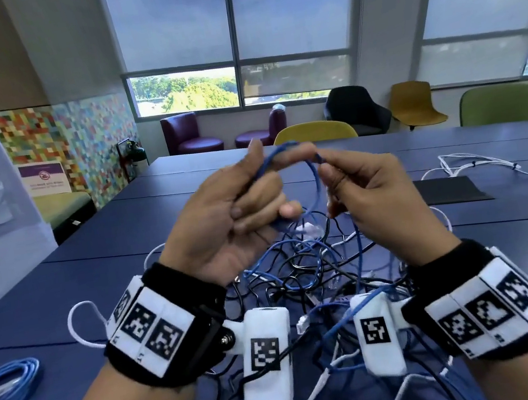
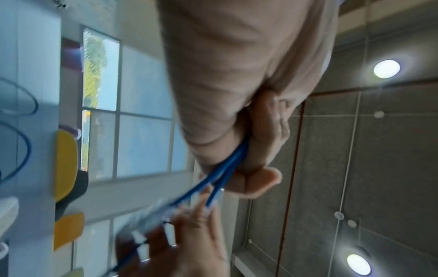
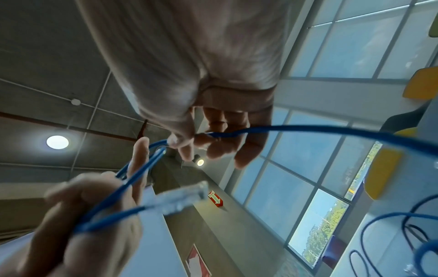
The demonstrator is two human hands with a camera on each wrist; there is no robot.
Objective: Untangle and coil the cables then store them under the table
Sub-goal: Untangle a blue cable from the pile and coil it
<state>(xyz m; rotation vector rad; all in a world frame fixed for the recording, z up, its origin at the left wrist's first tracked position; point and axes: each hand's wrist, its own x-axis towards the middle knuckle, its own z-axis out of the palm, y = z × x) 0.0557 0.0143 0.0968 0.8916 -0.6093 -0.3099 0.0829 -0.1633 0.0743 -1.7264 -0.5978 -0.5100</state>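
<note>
Both hands are raised above the blue table (image 1: 64, 300), working one blue network cable (image 1: 313, 178). The left hand (image 1: 224, 220) is gripping doubled strands of it, fingers curled round them and the thumb pointing up; in the right wrist view the cable's clear plug (image 3: 180, 198) is sticking out just beside that hand. The right hand (image 1: 368, 190) is pinching the same cable between thumb and fingertips (image 3: 182, 138), and a loop is arching between the two hands. Below them, on the near middle of the table, a tangle of blue, black and white cables (image 1: 308, 269) is lying loose. At the near left edge a coiled light-blue cable (image 1: 8, 385) is resting on the table, and at the far right a white cable (image 1: 478, 165) is lying beside a dark mat (image 1: 451, 191).
</note>
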